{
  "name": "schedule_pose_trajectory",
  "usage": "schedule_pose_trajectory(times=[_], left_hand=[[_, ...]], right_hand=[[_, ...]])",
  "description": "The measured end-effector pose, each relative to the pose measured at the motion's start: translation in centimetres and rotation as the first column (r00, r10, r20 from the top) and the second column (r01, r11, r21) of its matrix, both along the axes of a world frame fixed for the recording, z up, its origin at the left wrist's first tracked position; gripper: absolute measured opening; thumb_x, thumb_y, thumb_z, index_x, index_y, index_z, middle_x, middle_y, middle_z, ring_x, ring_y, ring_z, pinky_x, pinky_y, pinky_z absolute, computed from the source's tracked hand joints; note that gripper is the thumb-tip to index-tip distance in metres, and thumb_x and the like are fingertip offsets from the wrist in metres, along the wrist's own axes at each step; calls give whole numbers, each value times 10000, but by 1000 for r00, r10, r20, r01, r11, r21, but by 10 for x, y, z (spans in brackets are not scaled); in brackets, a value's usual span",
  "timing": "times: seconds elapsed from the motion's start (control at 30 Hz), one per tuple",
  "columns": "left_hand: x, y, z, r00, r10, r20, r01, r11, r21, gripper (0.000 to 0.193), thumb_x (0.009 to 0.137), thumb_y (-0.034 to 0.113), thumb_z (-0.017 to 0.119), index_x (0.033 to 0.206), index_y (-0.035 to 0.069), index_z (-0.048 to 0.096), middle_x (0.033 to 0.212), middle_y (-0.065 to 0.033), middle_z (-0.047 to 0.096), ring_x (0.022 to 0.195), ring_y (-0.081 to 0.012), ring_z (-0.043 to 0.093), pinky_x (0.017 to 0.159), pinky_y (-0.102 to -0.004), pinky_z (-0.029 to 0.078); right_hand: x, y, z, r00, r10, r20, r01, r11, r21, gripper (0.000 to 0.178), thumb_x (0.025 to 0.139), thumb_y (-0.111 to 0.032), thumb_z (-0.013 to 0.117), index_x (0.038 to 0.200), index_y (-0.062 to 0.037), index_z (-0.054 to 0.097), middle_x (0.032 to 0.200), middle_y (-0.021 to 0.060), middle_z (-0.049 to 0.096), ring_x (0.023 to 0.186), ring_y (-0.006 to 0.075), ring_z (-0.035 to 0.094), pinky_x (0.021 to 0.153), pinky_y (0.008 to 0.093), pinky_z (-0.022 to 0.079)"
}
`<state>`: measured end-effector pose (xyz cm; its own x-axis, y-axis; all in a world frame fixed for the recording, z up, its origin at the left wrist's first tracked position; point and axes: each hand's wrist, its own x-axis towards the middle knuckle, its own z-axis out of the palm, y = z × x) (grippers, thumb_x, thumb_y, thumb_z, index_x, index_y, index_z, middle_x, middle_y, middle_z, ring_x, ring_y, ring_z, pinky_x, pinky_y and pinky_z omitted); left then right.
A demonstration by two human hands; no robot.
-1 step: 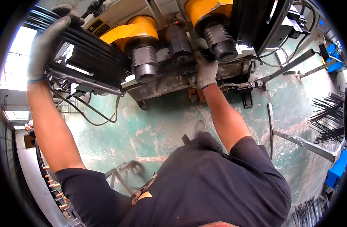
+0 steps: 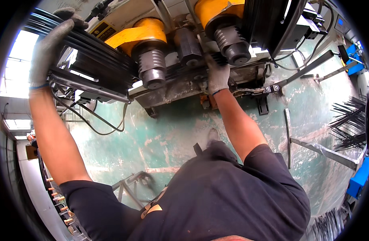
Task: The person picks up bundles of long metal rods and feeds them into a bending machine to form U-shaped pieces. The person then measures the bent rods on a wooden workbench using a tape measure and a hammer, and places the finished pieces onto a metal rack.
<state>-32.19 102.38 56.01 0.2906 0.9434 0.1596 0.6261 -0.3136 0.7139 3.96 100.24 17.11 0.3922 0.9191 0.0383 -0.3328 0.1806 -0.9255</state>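
Observation:
My gloved left hand (image 2: 48, 50) is closed round a bundle of long dark metal rods (image 2: 100, 50) at the upper left, its fingers over the top. The bundle slopes down to the right into a machine and passes behind its left toothed roller (image 2: 152, 64). Between that roller and the right toothed roller (image 2: 232, 40), my gloved right hand (image 2: 218, 77) grips the rods low in the machine. Its thumb points up along them; the other fingers are hidden. A dark hexagonal block (image 2: 187, 47) sits just left of this hand.
Yellow housings (image 2: 147, 32) carry the rollers. A black cable (image 2: 108, 131) loops below the left side. A metal bar frame (image 2: 323, 150) stands on the worn green floor (image 2: 249, 184) at right, near piled dark rods (image 2: 349, 122). Another metal frame (image 2: 130, 186) is at lower left.
The machine sits very slightly further left in the picture. Both hands keep their places on the rods, with no visible change of grip.

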Motion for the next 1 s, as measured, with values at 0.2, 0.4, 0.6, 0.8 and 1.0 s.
schedule_pose_trajectory(times=[0.2, 0.4, 0.6, 0.8, 1.0], left_hand=[[5, -13, 7, 904, -77, -421, 221, 926, 306, 366, 1093, 147, 558, 1440, 139, 676, 1321, -130, 755, 1224, -262, 736, 1104, -382, 580], [30, -117, 3, 907, 80, -414, 143, 865, 480, 358, 1108, 139, 507, 1404, 33, 677, 1342, -172, 727, 1261, -294, 694, 1118, -405, 550], [48, -248, -70, 906, 119, 406, -298, 860, 415, 419, 1108, 148, 472, 1407, -100, 632, 1347, -236, 696, 1267, -339, 661, 1128, -452, 509], [103, -293, -206, 463, 176, 868, -434, 899, 49, 289, 1043, 170, 542, 1199, -57, 630, 1140, -176, 637, 1090, -279, 631, 1047, -404, 501], [326, -374, -387, 298, 472, 830, 294, 782, -550, 352, 990, 226, 584, 1187, -59, 649, 1137, -202, 698, 1111, -311, 679, 1048, -420, 531]], right_hand=[[-3, 6, -3, 949, 11, -316, -51, 992, -120, 423, 959, -186, 789, 1294, 46, 676, 1226, 101, 733, 1076, 205, 665, 982, 367, 511], [9, -76, 30, 970, -37, -240, 3, 990, -142, 314, 971, -159, 785, 1227, -5, 688, 1137, 53, 726, 1026, 187, 647, 940, 352, 513], [109, -196, 1, 876, -58, -480, 10, 995, -101, 123, 1044, -89, 698, 1126, -30, 627, 947, 30, 682, 816, 157, 672, 749, 331, 581], [323, -360, -29, 867, -477, 145, 498, 846, -190, 313, 1094, -346, 657, 1043, -39, 620, 717, 31, 625, 627, 174, 655, 592, 349, 572], [562, -499, 28, 376, -803, 463, 886, 458, 75, 311, 1051, -351, 721, 1049, -46, 657, 729, 9, 663, 584, 129, 629, 529, 319, 502]])
